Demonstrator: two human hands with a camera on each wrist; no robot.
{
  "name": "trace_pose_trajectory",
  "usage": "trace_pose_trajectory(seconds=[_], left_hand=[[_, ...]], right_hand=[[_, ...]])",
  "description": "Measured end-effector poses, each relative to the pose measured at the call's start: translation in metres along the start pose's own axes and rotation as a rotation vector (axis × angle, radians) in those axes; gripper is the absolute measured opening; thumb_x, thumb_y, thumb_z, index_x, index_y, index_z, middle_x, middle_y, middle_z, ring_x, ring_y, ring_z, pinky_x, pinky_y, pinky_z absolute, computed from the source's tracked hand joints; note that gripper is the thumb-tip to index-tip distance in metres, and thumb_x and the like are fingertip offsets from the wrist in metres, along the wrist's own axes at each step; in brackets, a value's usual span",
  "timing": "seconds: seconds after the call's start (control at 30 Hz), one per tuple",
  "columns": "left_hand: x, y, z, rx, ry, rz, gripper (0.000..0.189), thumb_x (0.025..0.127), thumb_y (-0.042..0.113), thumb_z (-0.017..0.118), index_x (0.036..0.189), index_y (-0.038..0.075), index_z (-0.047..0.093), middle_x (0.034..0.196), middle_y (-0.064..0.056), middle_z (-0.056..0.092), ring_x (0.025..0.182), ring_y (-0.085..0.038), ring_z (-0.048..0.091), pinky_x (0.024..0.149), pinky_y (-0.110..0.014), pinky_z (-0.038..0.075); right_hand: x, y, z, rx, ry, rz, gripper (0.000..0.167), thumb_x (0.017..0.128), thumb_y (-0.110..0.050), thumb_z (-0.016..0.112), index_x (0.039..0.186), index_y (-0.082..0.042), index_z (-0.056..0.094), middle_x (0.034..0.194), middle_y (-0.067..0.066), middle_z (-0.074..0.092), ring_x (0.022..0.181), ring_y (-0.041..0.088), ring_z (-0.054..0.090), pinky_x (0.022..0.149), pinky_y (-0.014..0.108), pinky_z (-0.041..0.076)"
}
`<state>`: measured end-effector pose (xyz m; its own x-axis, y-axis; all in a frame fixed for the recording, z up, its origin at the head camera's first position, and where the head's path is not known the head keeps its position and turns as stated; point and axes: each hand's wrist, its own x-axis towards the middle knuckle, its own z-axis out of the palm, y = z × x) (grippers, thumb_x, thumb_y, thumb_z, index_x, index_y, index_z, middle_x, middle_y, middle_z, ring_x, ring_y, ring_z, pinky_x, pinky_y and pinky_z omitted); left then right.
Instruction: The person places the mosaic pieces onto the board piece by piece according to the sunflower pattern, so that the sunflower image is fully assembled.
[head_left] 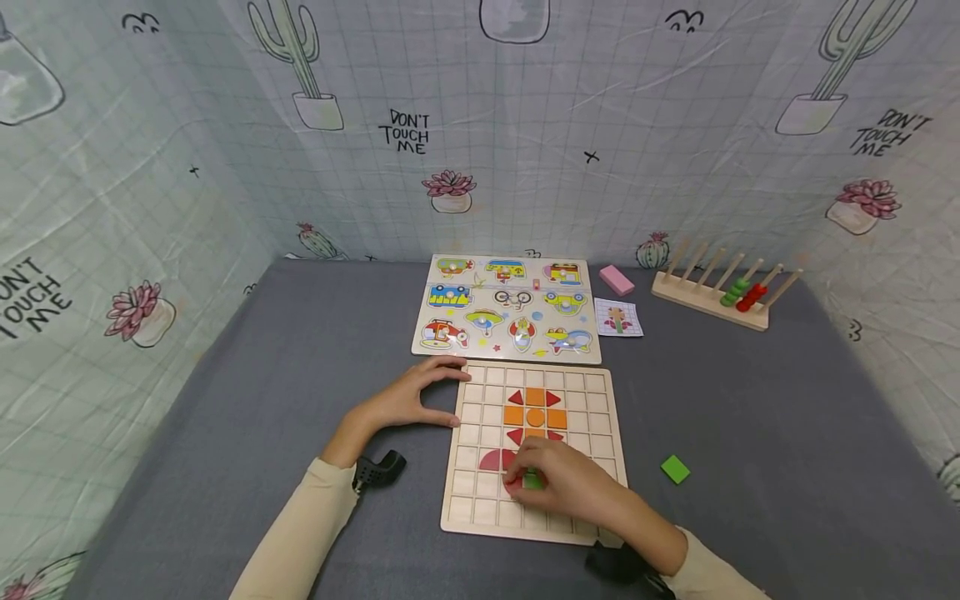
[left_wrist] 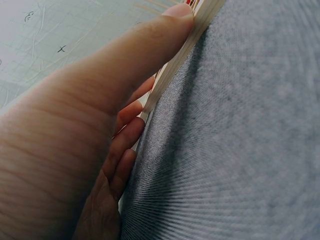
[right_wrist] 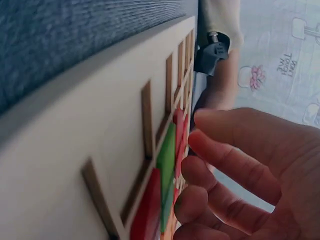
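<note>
A wooden grid board (head_left: 468,483) lies on the grey table. Orange squares, an orange circle (head_left: 535,417) and red triangles sit in its upper middle cells. Lower down are red quarter-circle pieces (head_left: 491,460) and a green piece (head_left: 534,480), partly hidden by my right hand (head_left: 562,477). That hand's thumb and index finger pinch at a red quarter-circle piece (head_left: 512,487) beside the green one; in the right wrist view the fingertips are close to the red pieces (right_wrist: 179,120). My left hand (head_left: 405,396) is spread, with thumb and fingertips touching the board's left edge (left_wrist: 172,70).
Behind the board lies a vehicle peg puzzle (head_left: 506,286). Right of it are a picture card (head_left: 632,325), a pink block (head_left: 617,280) and a peg rack (head_left: 708,303) with green and red beads. A loose green square (head_left: 675,469) lies on the table at the right.
</note>
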<state>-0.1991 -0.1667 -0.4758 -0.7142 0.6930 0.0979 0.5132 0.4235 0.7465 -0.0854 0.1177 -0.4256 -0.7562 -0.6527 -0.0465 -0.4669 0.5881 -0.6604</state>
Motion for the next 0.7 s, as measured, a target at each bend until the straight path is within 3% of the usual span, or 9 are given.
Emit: trace_pose_trajectory(seconds=[0.17, 0.43, 0.7], left_hand=[[0.0, -0.001, 0.001, -0.016, -0.005, -0.011, 0.066, 0.077, 0.026, 0.085, 0.135, 0.016, 0.058, 0.149, -0.005, 0.04, 0.14, -0.027, 0.034, 0.112, -0.053, 0.027], [-0.001, -0.003, 0.001, -0.023, -0.004, -0.015, 0.065, 0.077, 0.027, 0.085, 0.135, 0.016, 0.058, 0.15, -0.005, 0.039, 0.14, -0.028, 0.033, 0.112, -0.054, 0.027], [-0.001, -0.003, 0.002, -0.027, -0.006, -0.018, 0.066, 0.077, 0.027, 0.085, 0.136, 0.017, 0.058, 0.15, -0.005, 0.039, 0.141, -0.027, 0.032, 0.112, -0.054, 0.026]], right_hand=[[-0.007, 0.004, -0.007, 0.019, 0.057, 0.012, 0.005, 0.085, -0.015, 0.077, 0.089, -0.014, 0.074, 0.083, -0.007, 0.061, 0.067, 0.006, 0.048, 0.059, 0.019, 0.042], [-0.02, 0.021, -0.018, 0.042, 0.117, 0.057, 0.004, 0.087, -0.016, 0.075, 0.085, -0.015, 0.071, 0.078, -0.012, 0.057, 0.067, 0.006, 0.05, 0.058, 0.02, 0.044], [-0.04, 0.044, -0.031, 0.093, 0.17, 0.082, 0.004, 0.087, -0.013, 0.074, 0.088, -0.01, 0.072, 0.083, -0.008, 0.061, 0.065, 0.002, 0.048, 0.056, 0.021, 0.044]])
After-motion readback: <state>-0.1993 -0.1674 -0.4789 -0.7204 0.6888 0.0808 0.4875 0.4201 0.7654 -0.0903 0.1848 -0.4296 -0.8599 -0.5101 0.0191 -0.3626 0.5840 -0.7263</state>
